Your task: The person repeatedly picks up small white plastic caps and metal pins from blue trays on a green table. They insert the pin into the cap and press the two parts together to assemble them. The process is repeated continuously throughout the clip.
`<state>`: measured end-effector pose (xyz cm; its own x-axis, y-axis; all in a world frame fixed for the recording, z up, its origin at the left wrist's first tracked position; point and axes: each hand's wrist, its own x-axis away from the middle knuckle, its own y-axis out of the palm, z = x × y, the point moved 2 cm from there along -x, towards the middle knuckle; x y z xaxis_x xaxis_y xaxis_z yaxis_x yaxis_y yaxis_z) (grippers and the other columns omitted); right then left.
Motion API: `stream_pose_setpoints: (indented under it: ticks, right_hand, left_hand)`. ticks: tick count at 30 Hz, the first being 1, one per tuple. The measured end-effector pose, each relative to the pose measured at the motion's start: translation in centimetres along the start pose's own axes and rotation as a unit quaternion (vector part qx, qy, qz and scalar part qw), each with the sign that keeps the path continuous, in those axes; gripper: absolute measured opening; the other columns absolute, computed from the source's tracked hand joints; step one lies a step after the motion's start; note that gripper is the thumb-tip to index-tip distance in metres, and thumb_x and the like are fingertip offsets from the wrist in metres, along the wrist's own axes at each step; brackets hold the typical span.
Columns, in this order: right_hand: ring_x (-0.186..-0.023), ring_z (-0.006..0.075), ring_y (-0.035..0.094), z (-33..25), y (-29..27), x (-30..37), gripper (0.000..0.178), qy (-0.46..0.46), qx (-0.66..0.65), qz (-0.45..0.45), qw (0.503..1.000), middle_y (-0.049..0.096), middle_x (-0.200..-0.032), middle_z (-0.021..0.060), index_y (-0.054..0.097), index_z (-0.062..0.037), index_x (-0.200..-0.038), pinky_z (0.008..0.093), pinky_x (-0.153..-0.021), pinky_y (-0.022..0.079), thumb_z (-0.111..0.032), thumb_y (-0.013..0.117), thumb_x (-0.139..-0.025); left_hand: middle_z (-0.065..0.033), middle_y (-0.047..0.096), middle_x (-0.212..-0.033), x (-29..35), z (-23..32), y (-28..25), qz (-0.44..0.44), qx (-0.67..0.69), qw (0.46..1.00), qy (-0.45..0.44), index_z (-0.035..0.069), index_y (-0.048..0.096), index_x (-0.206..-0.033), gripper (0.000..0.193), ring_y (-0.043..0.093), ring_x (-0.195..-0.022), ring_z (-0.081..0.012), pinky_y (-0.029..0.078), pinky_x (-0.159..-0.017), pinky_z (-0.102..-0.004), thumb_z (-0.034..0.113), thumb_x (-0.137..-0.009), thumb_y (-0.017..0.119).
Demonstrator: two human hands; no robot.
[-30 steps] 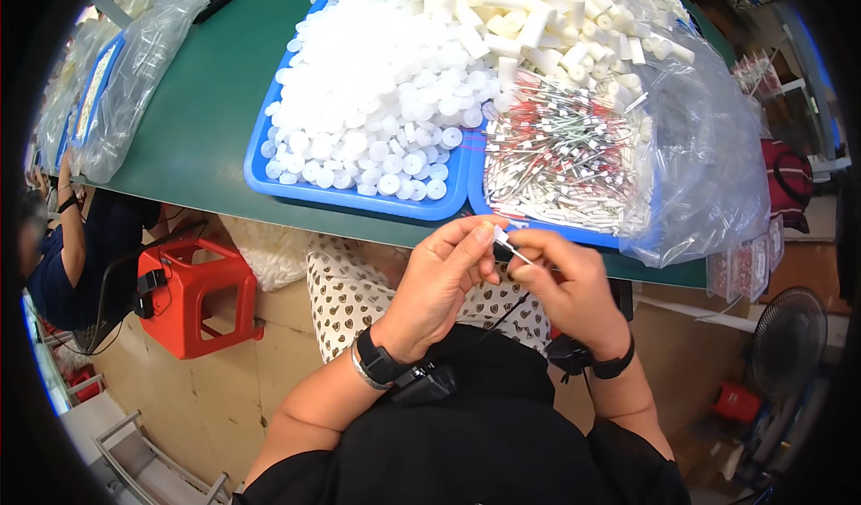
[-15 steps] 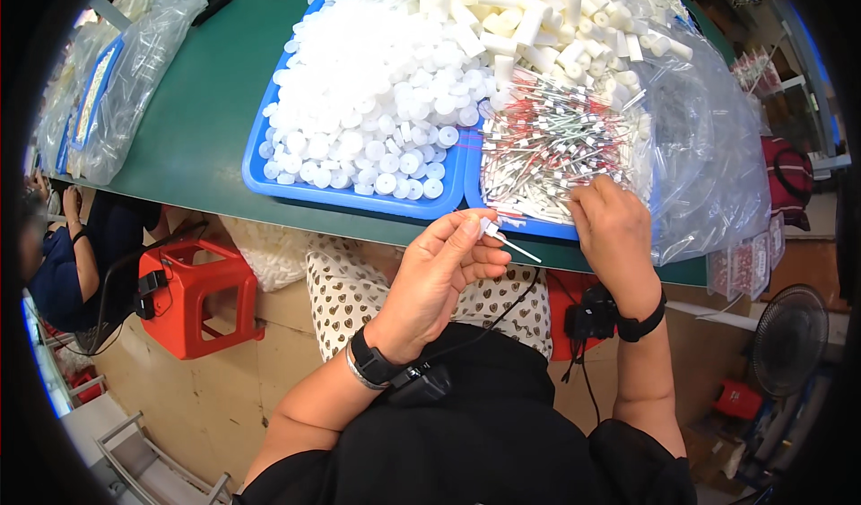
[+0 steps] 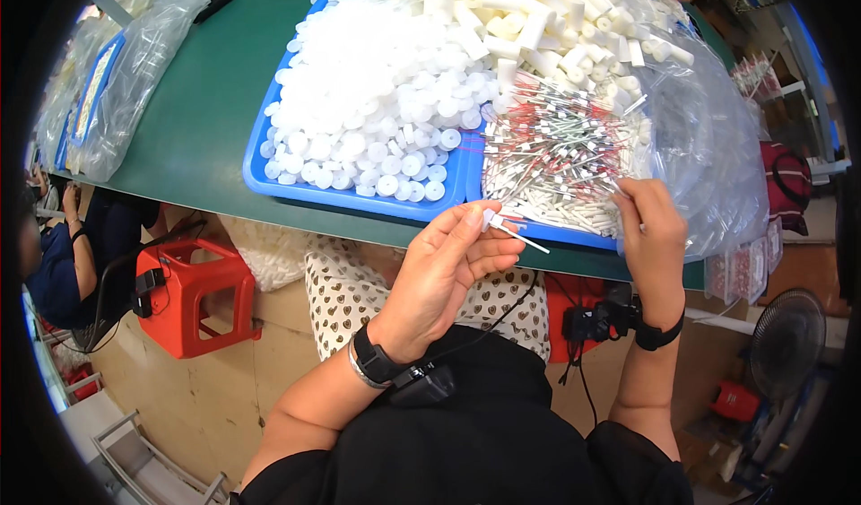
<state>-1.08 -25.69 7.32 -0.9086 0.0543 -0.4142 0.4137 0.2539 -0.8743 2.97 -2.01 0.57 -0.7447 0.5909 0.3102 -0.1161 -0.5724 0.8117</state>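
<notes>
My left hand point(image 3: 453, 267) is in front of the blue trays, thumb and forefinger pinched on a small white plastic piece with a thin white stick point(image 3: 525, 239). Its other fingers are loosely curled. At the right end of the smaller blue tray point(image 3: 560, 233) is my right hand point(image 3: 655, 236), fingertips closed together; what they hold, if anything, is hard to see. In that tray, a pile of thin sticks with red parts and white tips point(image 3: 560, 137) lies over short white rods point(image 3: 547, 212). White translucent discs point(image 3: 386, 160) are heaped in the larger blue tray point(image 3: 350, 202).
Cream foam tubes point(image 3: 529, 30) are heaped behind the trays on the green table point(image 3: 197, 128). Clear plastic bags point(image 3: 700, 146) lie on the right. A red stool point(image 3: 197, 299), another person's arm point(image 3: 82, 254) and a fan point(image 3: 787, 343) are around the table.
My right hand has moved right, from over the small tray's front to its right end. My left hand has shifted slightly right, its lower fingers a little more extended, still pinching the white piece.
</notes>
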Motion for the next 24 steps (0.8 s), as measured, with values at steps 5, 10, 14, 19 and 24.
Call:
stream_pose_setpoints:
  ticks: [5, 10, 14, 19, 24]
  right_hand:
    - [-0.073, 0.0273, 0.067, -4.2, 0.4, 0.5, 0.011, -0.039, -0.159, -0.034, 0.986, 0.068, -0.086, 0.0139, 0.068, 0.0022, -0.095, 0.0346, -0.063, 0.052, 0.002, 0.069, -0.084]
    - [-0.065, 0.0255, 0.066, -5.6, 0.9, 1.0, 0.011, -0.034, -0.209, -0.071, 0.975, 0.069, -0.081, 0.0131, 0.070, 0.0017, -0.095, 0.0328, -0.058, 0.051, 0.001, 0.070, -0.084]
    - [-0.063, 0.0247, 0.066, -5.8, 0.9, 0.9, 0.011, -0.042, -0.210, -0.062, 0.975, 0.069, -0.080, 0.0128, 0.070, 0.0015, -0.095, 0.0324, -0.056, 0.050, 0.001, 0.070, -0.084]
    - [-0.063, 0.0245, 0.066, -6.0, 1.1, 0.9, 0.011, -0.047, -0.207, -0.061, 0.975, 0.069, -0.080, 0.0125, 0.069, 0.0013, -0.095, 0.0327, -0.056, 0.050, 0.001, 0.071, -0.084]
    - [-0.062, 0.0255, 0.065, -6.1, 1.6, 0.8, 0.013, -0.089, -0.200, -0.053, 0.974, 0.067, -0.079, 0.0130, 0.069, 0.0012, -0.096, 0.0327, -0.055, 0.050, 0.001, 0.071, -0.083]
  left_hand:
    - [-0.0182, 0.066, -0.108, 0.0, -0.1, 0.3, 0.007, 0.020, 1.000, 0.009, -0.001, 0.051, -0.128, 0.035, 0.068, -0.103, -0.0247, 0.058, -0.089, -0.0332, 0.024, -0.105, 0.049]
    - [-0.0186, 0.066, -0.107, 0.0, 0.1, 0.3, 0.010, 0.026, 0.999, 0.027, -0.001, 0.051, -0.128, 0.036, 0.068, -0.103, -0.0250, 0.058, -0.090, -0.0340, 0.026, -0.104, 0.050]
    - [-0.0185, 0.066, -0.107, 0.1, 0.1, 0.2, 0.017, 0.022, 0.999, 0.029, -0.001, 0.051, -0.128, 0.036, 0.068, -0.103, -0.0248, 0.058, -0.090, -0.0340, 0.026, -0.104, 0.050]
    - [-0.0183, 0.066, -0.107, 0.1, 0.1, 0.1, 0.026, 0.013, 0.999, 0.036, -0.001, 0.050, -0.128, 0.036, 0.068, -0.102, -0.0246, 0.058, -0.090, -0.0337, 0.025, -0.104, 0.051]
    - [-0.0180, 0.064, -0.116, 0.1, 0.0, -0.2, 0.016, -0.013, 0.999, 0.046, -0.002, 0.049, -0.132, 0.036, 0.066, -0.107, -0.0232, 0.055, -0.094, -0.0337, 0.021, -0.104, 0.050]
